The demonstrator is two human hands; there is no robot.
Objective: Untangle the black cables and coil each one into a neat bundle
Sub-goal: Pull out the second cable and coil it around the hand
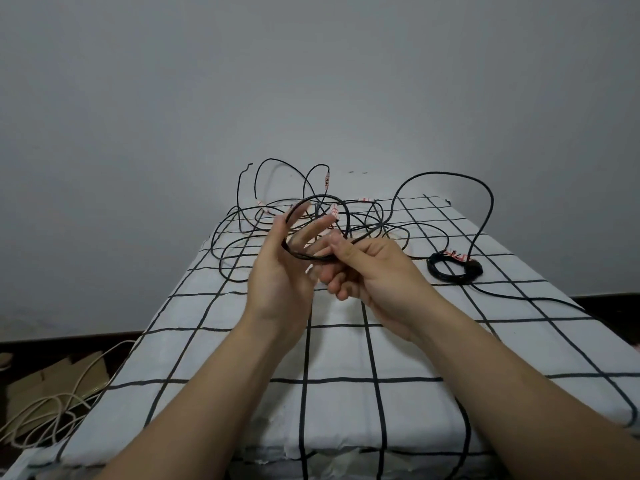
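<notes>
A tangle of black cables (242, 216) with red-and-white tags lies at the far end of the checked cloth. My left hand (284, 268) is raised with fingers spread, and a loop of black cable (313, 199) runs around them. My right hand (367, 268) pinches the same cable beside the left palm. One black cable is coiled into a bundle (450, 270) on the right, with a tagged end and a long strand arching up from it (485, 192).
The table is covered by a white cloth with black grid lines (346, 358). A grey wall stands right behind it. On the floor at the left lie cardboard (55, 382) and pale cords (52, 407).
</notes>
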